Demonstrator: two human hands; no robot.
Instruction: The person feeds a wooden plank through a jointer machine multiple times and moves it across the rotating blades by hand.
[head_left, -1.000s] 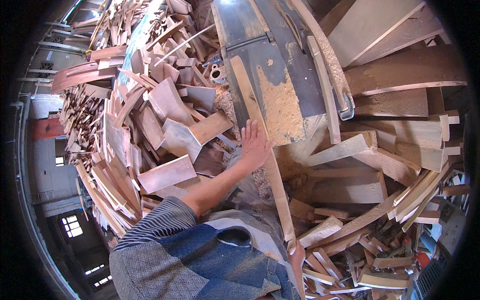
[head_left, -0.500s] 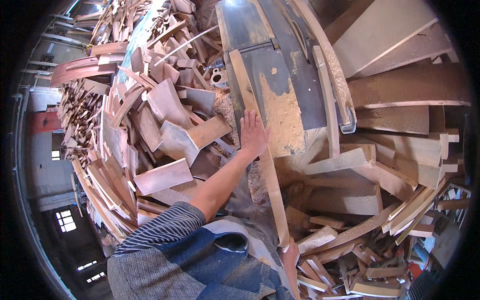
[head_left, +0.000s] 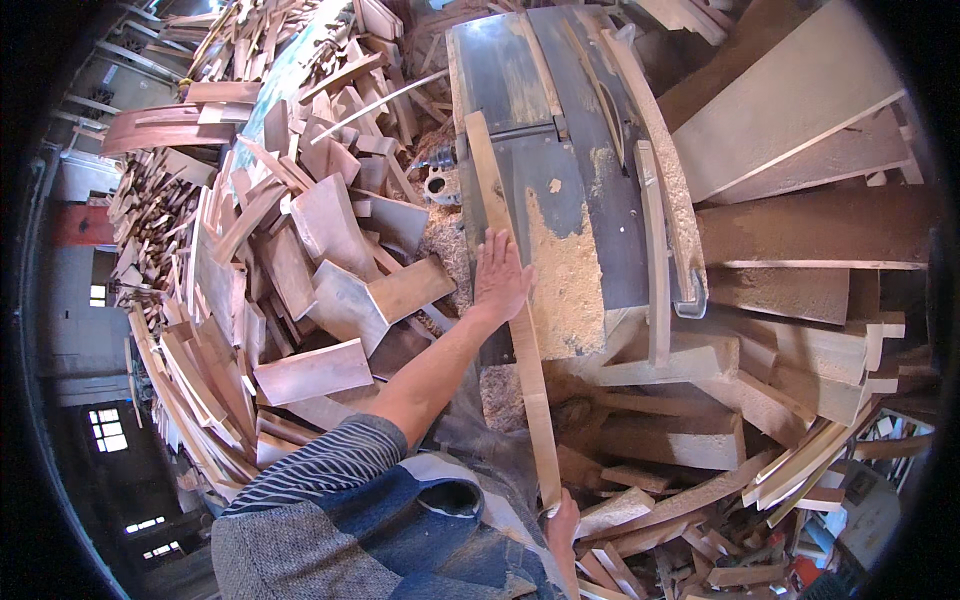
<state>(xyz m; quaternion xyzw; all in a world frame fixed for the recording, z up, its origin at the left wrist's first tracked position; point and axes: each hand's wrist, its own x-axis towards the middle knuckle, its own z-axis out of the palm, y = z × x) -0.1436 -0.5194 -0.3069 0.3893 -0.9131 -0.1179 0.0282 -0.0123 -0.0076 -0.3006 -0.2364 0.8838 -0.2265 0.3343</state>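
A long, narrow wooden strip (head_left: pixel 532 385) lies lengthwise along the left side of a dark metal machine table (head_left: pixel 625 240), its near end sticking out past the table toward my body. My left hand (head_left: pixel 502 278) rests flat on top of the strip, fingers together and stretched forward. At the near end, low in the view, my right hand (head_left: pixel 564 520) grips the strip; part of its fingers is hidden. Sawdust (head_left: pixel 562 285) covers the table just right of my left hand.
Piled wood offcuts (head_left: pixel 312 372) crowd the left side. A thin wooden bar (head_left: pixel 654 250) and a sawdust-coated curved guide (head_left: pixel 668 150) run along the table's right. Large boards (head_left: pixel 800 235) and stacked blocks (head_left: pixel 675 440) stand farther right. A metal fitting (head_left: pixel 440 186) sits beside the table's left edge.
The strip has slid forward along the table, its far end now beyond the table's cross seam. Both hands have moved forward with it. The whole view has shifted slightly.
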